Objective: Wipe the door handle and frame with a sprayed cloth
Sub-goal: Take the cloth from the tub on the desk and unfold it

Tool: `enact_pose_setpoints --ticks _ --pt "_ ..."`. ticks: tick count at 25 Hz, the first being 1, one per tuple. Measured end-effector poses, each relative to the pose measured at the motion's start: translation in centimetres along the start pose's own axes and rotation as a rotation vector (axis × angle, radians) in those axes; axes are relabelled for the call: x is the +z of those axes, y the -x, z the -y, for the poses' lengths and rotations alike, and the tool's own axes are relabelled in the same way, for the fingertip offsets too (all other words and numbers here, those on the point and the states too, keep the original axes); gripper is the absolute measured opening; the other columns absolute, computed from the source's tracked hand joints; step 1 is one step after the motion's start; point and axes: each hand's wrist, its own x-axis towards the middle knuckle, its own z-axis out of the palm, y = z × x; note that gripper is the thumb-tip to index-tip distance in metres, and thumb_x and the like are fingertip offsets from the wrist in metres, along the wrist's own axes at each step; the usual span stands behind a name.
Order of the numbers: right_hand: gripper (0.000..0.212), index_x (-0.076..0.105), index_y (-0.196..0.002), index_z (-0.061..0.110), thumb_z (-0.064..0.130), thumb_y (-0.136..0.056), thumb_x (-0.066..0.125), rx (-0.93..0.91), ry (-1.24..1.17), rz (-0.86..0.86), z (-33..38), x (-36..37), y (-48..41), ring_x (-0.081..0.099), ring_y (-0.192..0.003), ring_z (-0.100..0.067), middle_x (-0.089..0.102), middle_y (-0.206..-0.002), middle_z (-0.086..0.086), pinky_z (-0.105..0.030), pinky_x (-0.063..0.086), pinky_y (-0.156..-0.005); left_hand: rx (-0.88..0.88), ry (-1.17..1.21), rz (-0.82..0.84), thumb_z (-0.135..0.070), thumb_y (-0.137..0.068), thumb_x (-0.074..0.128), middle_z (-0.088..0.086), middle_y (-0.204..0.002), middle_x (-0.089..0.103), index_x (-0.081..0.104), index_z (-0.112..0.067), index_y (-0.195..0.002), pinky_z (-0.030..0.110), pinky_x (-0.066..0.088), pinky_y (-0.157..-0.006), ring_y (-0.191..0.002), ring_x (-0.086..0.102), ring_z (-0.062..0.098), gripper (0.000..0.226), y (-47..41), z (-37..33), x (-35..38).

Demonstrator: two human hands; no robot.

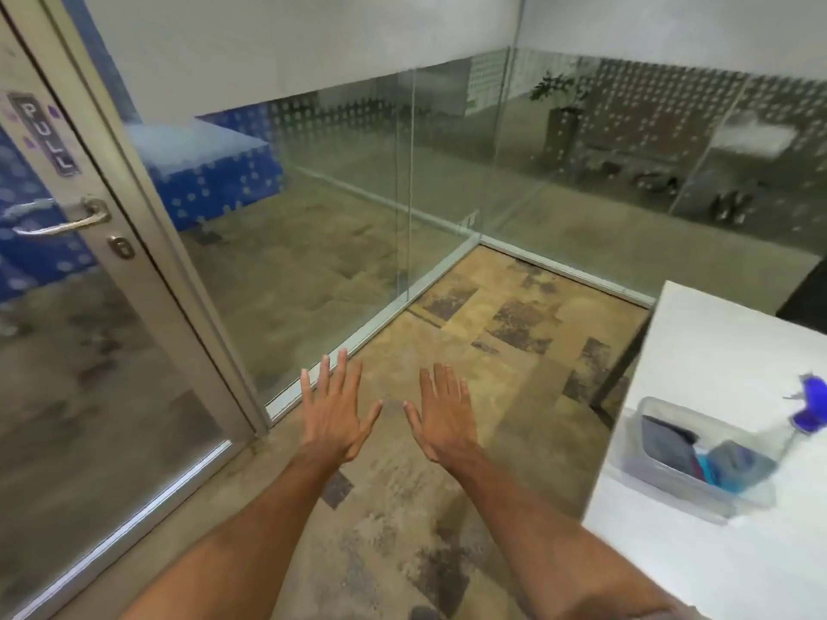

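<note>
Beside the door: the glass door (89, 373) serves as the landmark for every position below.
Left hand (333, 416): held in mid-air to the right of the door's lower corner, palm down, back of the hand toward the camera.
Left fingers (342, 373): fully extended and fanned apart, thumb angled out to the right; grasping nothing, touching nothing.
Right hand (443, 420): just right of the left hand, farther from the door, at the same height, palm down.
Right fingers (441, 384): straight and slightly spread, thumb angled left toward the other thumb; empty, no contact with any surface.
Gap between hands: the two thumbs point at each other but stay apart.
Door handle (62, 219): metal lever on the door's right stile, well above and left of both hands; untouched.
Keyhole plate (121, 247): just below and right of the handle.
PULL sign (44, 134): on the door glass above the handle.
Door frame (147, 217): pale metal upright running along the door's right edge, between the door and the fixed glass wall (358, 194).
Cloths (698, 454): folded, grey and blue, lying in a clear plastic tub (671, 481) far right of the door.
White table (738, 552): carries the tub.
Spray bottle (812, 407): purple trigger head visible just beyond the tub; its body is hard to make out.
Floor (470, 306): patterned carpet under both hands.
</note>
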Motion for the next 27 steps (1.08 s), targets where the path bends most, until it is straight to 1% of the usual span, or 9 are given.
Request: enact_pose_setpoints --ticks 3,6,8,12,17,20,23,25,27 --pt "0.065 0.015 -0.151 0.012 0.051 -0.099 0.022 0.145 -0.004 -0.028 -5.1 -1.6 2.5 0.006 -0.149 -0.029 0.012 -0.161 -0.014 -0.047 0.005 -0.120 0.127 0.029 0.038 -0.072 -0.080 -0.007 0.005 -0.165 -0.012 -0.002 -0.021 -0.157 0.053 -0.013 -0.119 -0.152 -0.011 0.029 0.092 -0.7 -5.4 0.5" --pt "0.066 0.016 -0.151 0.012 0.052 -0.098 0.022 0.281 -0.001 -0.062 -10.2 -3.0 5.2 0.006 -0.149 -0.028 0.013 -0.161 -0.014 -0.046 0.001 -0.120 0.244 0.076 0.044 -0.069 -0.093 0.014 0.006 -0.165 -0.008 -0.001 -0.021 -0.157 0.054 -0.010 -0.120 -0.152 -0.010 0.030 0.081 -1.3 -11.5 0.7" --pt "0.066 0.017 -0.151 0.013 0.052 -0.098 0.023 0.353 -0.003 -0.083 -13.0 -3.8 6.8 0.007 -0.149 -0.028 0.015 -0.160 -0.014 -0.046 0.003 -0.120 0.317 0.086 0.066 -0.066 -0.095 0.020 0.006 -0.165 -0.010 -0.002 -0.021 -0.157 0.053 -0.012 -0.119 -0.152 -0.011 0.030 0.079 -1.3 -15.2 1.0" --pt "0.067 0.018 -0.151 0.013 0.052 -0.098 0.024 0.460 -0.025 -0.120 -18.2 -4.6 8.9 0.007 -0.149 -0.028 0.015 -0.160 -0.013 -0.045 0.004 -0.120 0.420 0.077 0.104 -0.066 -0.096 0.018 0.006 -0.165 -0.014 -0.007 -0.022 -0.156 0.053 -0.013 -0.119 -0.151 -0.013 0.029 0.079 -1.2 -21.7 1.7" --pt "0.068 0.015 -0.151 0.017 0.058 -0.096 0.017 0.554 -0.033 -0.106 -25.3 -5.2 9.5 0.006 -0.149 -0.028 0.011 -0.162 -0.008 -0.044 0.000 -0.120 0.484 0.084 0.101 -0.065 -0.096 0.018 0.005 -0.165 -0.014 -0.007 -0.023 -0.156 0.053 -0.015 -0.118 -0.151 -0.014 0.028 0.078 -2.6 -29.2 2.5" --pt "0.068 0.015 -0.151 0.016 0.057 -0.097 0.017 0.574 -0.016 -0.084 -30.2 -5.3 9.3 0.006 -0.149 -0.030 0.011 -0.162 -0.010 -0.045 0.005 -0.120 0.502 0.078 0.115 -0.065 -0.096 0.019 0.005 -0.164 -0.018 -0.011 -0.022 -0.155 0.053 -0.016 -0.117 -0.151 -0.015 0.029 0.079 -3.8 -34.0 3.2" --pt "0.067 0.016 -0.150 0.016 0.056 -0.097 0.019 0.583 0.008 -0.005 -35.2 -4.9 8.4 0.009 -0.148 -0.032 0.012 -0.161 -0.011 -0.047 0.010 -0.120 0.522 0.043 0.137 -0.065 -0.096 0.018 0.008 -0.163 -0.020 -0.014 -0.021 -0.154 0.053 -0.019 -0.115 -0.150 -0.016 0.030 0.080 -4.7 -39.1 4.8" --pt "0.065 0.020 -0.148 0.017 0.056 -0.097 0.027 0.587 0.008 0.046 -38.0 -4.5 7.7 0.014 -0.147 -0.033 0.017 -0.159 -0.011 -0.046 0.016 -0.119 0.531 0.036 0.170 -0.064 -0.096 0.019 0.008 -0.163 -0.021 -0.015 -0.021 -0.154 0.051 -0.021 -0.113 -0.150 -0.016 0.031 0.079 -5.3 -42.1 6.1" --pt "0.065 0.023 -0.145 0.017 0.055 -0.095 0.038 0.599 -0.025 0.083 -40.3 -3.8 7.0 0.021 -0.145 -0.032 0.024 -0.157 -0.011 -0.045 0.022 -0.117 0.540 0.024 0.203 -0.063 -0.097 0.019 0.009 -0.163 -0.021 -0.016 -0.021 -0.154 0.052 -0.019 -0.114 -0.150 -0.016 0.031 0.078 -5.5 -44.9 7.6"
